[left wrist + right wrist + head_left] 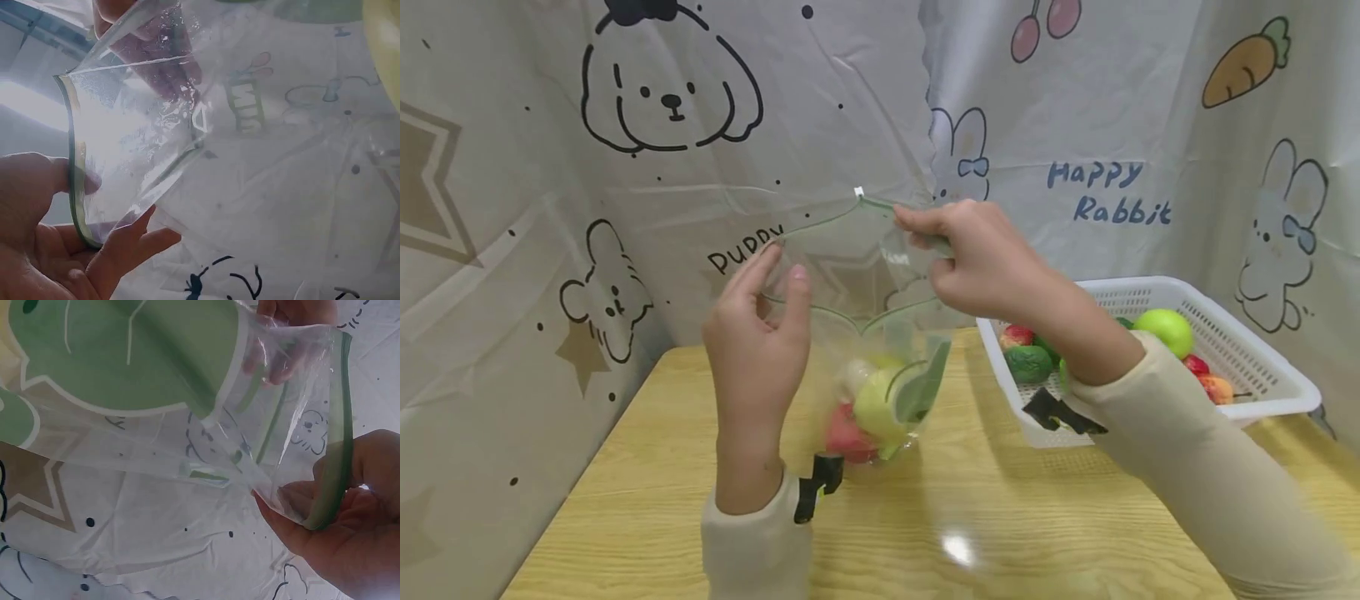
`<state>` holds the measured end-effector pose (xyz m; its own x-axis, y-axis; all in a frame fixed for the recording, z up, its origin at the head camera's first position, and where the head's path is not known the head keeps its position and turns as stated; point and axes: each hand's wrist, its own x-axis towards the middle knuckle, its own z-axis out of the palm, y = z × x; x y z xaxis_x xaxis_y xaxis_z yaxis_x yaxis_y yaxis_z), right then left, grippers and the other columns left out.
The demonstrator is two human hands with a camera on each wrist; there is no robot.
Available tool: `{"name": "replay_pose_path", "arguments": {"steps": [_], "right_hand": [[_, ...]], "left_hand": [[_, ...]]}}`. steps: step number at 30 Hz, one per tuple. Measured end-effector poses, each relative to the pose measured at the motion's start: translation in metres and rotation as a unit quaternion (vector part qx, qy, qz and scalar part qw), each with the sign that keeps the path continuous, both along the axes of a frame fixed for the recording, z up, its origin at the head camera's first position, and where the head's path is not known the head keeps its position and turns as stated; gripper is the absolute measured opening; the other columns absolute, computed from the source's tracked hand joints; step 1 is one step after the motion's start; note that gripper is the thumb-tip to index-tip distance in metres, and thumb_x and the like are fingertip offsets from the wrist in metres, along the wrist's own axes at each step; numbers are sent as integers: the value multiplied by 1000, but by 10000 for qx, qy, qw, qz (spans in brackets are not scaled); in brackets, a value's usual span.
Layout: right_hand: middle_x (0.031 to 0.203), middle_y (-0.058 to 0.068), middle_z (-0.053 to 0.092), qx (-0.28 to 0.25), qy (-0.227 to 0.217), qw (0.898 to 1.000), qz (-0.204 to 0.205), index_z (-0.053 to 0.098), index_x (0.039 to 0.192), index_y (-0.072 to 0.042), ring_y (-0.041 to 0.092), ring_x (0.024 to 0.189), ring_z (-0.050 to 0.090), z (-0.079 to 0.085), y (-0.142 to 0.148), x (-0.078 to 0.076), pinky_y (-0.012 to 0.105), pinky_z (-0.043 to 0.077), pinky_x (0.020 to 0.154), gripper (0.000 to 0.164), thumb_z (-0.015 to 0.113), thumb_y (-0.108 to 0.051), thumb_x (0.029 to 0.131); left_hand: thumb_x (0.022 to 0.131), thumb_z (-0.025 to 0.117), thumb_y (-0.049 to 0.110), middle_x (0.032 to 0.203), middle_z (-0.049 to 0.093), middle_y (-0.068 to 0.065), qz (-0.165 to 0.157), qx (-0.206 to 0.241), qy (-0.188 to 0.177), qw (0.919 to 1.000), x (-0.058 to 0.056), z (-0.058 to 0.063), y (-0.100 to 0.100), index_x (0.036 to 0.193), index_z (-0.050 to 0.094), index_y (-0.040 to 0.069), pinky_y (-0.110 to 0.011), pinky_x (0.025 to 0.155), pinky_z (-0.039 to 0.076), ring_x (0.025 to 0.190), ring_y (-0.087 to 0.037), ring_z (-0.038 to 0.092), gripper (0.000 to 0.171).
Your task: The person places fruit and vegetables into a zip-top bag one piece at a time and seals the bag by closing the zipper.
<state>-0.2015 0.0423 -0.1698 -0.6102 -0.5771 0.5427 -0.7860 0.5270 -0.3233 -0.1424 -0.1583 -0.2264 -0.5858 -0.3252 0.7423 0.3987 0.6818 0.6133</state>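
A clear zip bag (850, 267) with a green-edged mouth and a green print hangs between the two hands above the table, its mouth spread wide. At its left edge, the left hand (756, 337) grips the rim between thumb and fingers, as the left wrist view also shows. The right hand (981, 258) pinches the opposite edge, with the green strip (340, 425) passing between thumb and fingers. Low in the bag lie a yellow-green fruit (880, 404) and a red fruit (850, 435), blurred through the plastic. A pale round thing beside them is unclear.
To the right stands a white perforated basket (1273, 379) holding several fruits, among them a green apple (1165, 332) and an avocado (1028, 364). The right forearm crosses over its near side. A printed cloth (842, 92) hangs behind the wooden table (647, 467).
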Motion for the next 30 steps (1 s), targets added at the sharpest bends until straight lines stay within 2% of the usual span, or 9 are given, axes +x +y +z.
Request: {"name": "replay_pose_path", "arguments": {"steps": [4, 7, 11, 13, 15, 18, 20, 25, 30], "right_hand": [[126, 12, 63, -123, -39, 9997, 221, 54, 128, -3, 12, 47, 35, 14, -1, -5, 21, 20, 39, 59, 42, 15, 73], [123, 10, 65, 164, -151, 9996, 149, 56, 127, -6, 12, 44, 22, 10, -1, -14, 21, 21, 40, 60, 43, 15, 72], [128, 10, 62, 898, -310, 9955, 30, 55, 129, -7, 13, 46, 19, 1, -8, -25, 25, 22, 43, 63, 42, 14, 71], [130, 11, 61, 866, -242, 9959, 65, 54, 129, -6, 14, 48, 19, 1, -10, -27, 26, 22, 44, 63, 41, 15, 71], [129, 11, 61, 663, -58, 9978, 78, 55, 129, -6, 14, 48, 22, 4, -11, -27, 27, 19, 44, 63, 40, 15, 71], [127, 10, 62, 433, 93, 9990, 35, 55, 129, -6, 15, 50, 25, 8, -7, -27, 28, 18, 44, 62, 39, 14, 72], [129, 9, 61, 502, 59, 9987, -54, 53, 130, -8, 14, 49, 23, 8, -4, -28, 27, 18, 44, 61, 40, 13, 74], [135, 11, 56, 593, -151, 9979, -205, 50, 133, -6, 13, 46, 16, -2, -2, -34, 25, 22, 43, 61, 42, 12, 75], [128, 13, 62, 111, 359, 9992, -126, 54, 129, -5, 15, 50, 22, -6, 1, -38, 26, 24, 44, 58, 44, 13, 74]], "left_hand": [[92, 53, 30, 126, 64, -3, 14, 371, -15, 9993, 7, 4, -1, 120, 64, 12, -22, 50, 39, 50, -14, 39, 35], [92, 53, 33, 90, 71, -4, -72, 254, -437, 9987, 5, 3, -2, 120, 64, 12, -24, 43, 33, 45, -13, 36, 37], [92, 51, 37, 50, 42, -1, -142, -153, -1243, 9920, -4, -1, -3, 122, 61, 5, -24, 35, 27, 38, -11, 31, 45], [92, 51, 37, 60, 58, -4, -79, -158, -1224, 9923, -6, -3, -3, 123, 60, 6, -23, 33, 26, 37, -11, 28, 45], [91, 53, 35, 88, 71, -7, 0, -63, -838, 9965, -6, -3, -4, 123, 61, 7, -23, 35, 26, 39, -13, 30, 43], [90, 55, 32, 126, 63, -7, 47, -16, -254, 9997, -7, -2, -5, 121, 63, 8, -23, 38, 26, 42, -15, 30, 40], [90, 56, 30, 126, 64, -7, 14, -52, -136, 9999, -8, -2, -5, 121, 63, 8, -23, 38, 25, 42, -14, 28, 39], [90, 56, 32, 132, 59, -8, -148, 4, -471, 9988, -13, -5, -3, 125, 59, 8, -24, 47, 37, 38, -11, 29, 43], [89, 58, 35, 139, 53, -6, -188, 126, -87, 9997, -17, -7, 2, 130, 55, 7, -29, 59, 59, 61, -13, 63, 50]]}}
